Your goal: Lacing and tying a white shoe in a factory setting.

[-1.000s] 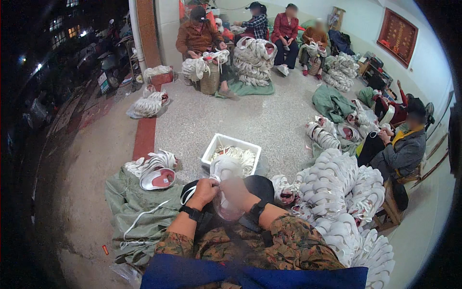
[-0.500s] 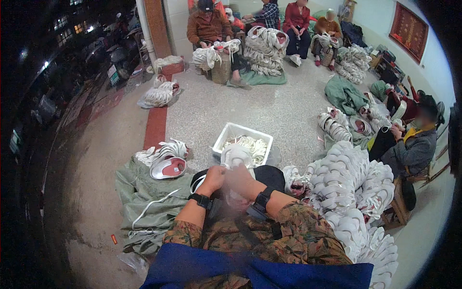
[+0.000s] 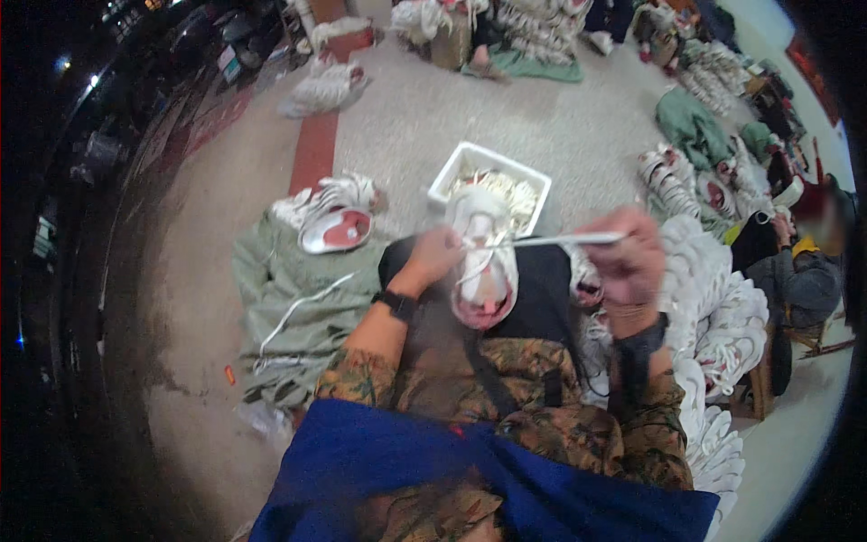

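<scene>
— Where's the shoe (image 3: 485, 287)?

— Centre of the frame, on the dark lap (image 3: 542, 298), its toe toward the white box (image 3: 539, 210) above and its heel opening lowest.

— And the grip?

— The right hand (image 3: 627, 264), right of centre and blurred, is closed on the lace (image 3: 560, 239), which runs straight across to the shoe. The left hand (image 3: 435, 255) has bent fingers at the shoe's left edge; I can't tell whether they pinch the lace or just the edge.

— What could go wrong?

— Too hard a pull to the right might twist the shoe or slide it off the lap, if the left hand braces it poorly. A one-sided pull could leave the lace ends uneven.

— Anything around them?

— The shoe pile (image 3: 700, 262) at right: a wide sweep of that arm could knock it. If the shoe tipped forward, it might land on the loose laces (image 3: 517, 196) in the box.
</scene>
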A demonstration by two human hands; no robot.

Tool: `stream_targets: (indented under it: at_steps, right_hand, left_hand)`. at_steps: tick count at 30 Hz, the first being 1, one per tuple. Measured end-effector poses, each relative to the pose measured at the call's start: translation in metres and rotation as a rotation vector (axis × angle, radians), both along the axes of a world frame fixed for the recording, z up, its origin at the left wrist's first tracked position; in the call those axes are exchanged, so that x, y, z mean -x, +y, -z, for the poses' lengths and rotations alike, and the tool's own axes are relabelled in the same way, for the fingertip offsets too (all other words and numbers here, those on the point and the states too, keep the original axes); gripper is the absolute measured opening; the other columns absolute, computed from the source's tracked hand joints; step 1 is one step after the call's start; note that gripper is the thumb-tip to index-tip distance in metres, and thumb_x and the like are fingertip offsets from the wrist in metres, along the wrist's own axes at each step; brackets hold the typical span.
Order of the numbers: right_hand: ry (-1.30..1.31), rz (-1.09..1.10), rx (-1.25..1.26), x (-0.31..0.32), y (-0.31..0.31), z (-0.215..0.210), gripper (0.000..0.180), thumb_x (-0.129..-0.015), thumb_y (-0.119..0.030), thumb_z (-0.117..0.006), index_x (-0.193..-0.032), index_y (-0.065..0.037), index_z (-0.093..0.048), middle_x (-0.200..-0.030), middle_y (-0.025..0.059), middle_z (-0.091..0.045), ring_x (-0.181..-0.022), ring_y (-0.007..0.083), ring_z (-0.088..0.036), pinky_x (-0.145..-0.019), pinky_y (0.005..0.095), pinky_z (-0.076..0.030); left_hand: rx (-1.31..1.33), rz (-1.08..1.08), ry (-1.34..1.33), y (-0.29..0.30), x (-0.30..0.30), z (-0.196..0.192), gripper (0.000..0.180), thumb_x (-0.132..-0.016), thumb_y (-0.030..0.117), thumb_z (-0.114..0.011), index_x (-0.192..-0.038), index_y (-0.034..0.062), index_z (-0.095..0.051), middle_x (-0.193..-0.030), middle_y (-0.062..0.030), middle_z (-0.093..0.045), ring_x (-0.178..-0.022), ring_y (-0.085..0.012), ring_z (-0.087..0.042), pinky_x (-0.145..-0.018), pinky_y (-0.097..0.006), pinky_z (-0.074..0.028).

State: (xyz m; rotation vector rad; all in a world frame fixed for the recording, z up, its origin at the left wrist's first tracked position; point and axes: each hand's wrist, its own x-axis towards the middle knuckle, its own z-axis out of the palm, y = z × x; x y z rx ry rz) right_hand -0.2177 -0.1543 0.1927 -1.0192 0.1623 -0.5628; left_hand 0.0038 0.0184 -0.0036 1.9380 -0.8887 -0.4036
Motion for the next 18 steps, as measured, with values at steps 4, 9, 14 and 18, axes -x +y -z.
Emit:
stream_targets:
  at_steps: [4, 9, 14, 18]
  right_hand:
    - [-0.201, -0.043, -0.05, -0.012, -0.012, 0.01, 0.017, -0.083, -0.011, -0.064, -0.078, -0.001, -0.052, -0.092, 0.0146, -0.06, -0.075, 0.0158, -0.049, -0.068, 0.0283, -0.04]
    - [-0.321, -0.083, -0.109, -0.016, -0.015, 0.022, 0.014, -0.085, -0.005, -0.054, -0.097, 0.003, -0.057, -0.111, 0.0252, -0.058, -0.08, 0.0206, -0.057, -0.076, 0.0283, -0.047]
    - [-0.199, -0.069, -0.08, -0.02, -0.01, 0.032, 0.008, -0.085, -0.005, -0.058, -0.089, 0.001, -0.056, -0.103, 0.0219, -0.061, -0.089, 0.0205, -0.059, -0.077, 0.0285, -0.046]
    - [-0.004, -0.062, 0.07, -0.031, 0.0, 0.067, 0.01, -0.084, -0.001, -0.058, -0.094, 0.001, -0.057, -0.097, 0.0148, -0.064, -0.087, 0.0185, -0.061, -0.079, 0.0278, -0.049]
  left_hand:
    - [0.032, -0.016, 0.047, 0.003, 0.012, -0.014, 0.017, -0.072, 0.015, -0.069, -0.074, 0.0014, -0.059, -0.065, -0.0026, -0.058, -0.063, -0.0103, -0.053, -0.058, -0.027, -0.045]
    - [0.047, 0.093, -0.44, 0.012, 0.049, -0.049, 0.017, -0.076, 0.022, -0.067, -0.079, 0.0056, -0.062, -0.08, -0.0134, -0.058, -0.078, -0.0301, -0.057, -0.07, -0.039, -0.046]
    - [0.026, 0.149, -0.673, 0.011, 0.072, -0.072, 0.016, -0.079, 0.021, -0.063, -0.079, 0.007, -0.057, -0.087, -0.0132, -0.055, -0.085, -0.0335, -0.053, -0.067, -0.043, -0.045]
    - [-0.039, 0.093, -0.665, 0.007, 0.074, -0.076, 0.013, -0.08, 0.018, -0.061, -0.08, 0.0069, -0.056, -0.084, -0.0136, -0.056, -0.083, -0.035, -0.055, -0.067, -0.044, -0.046]
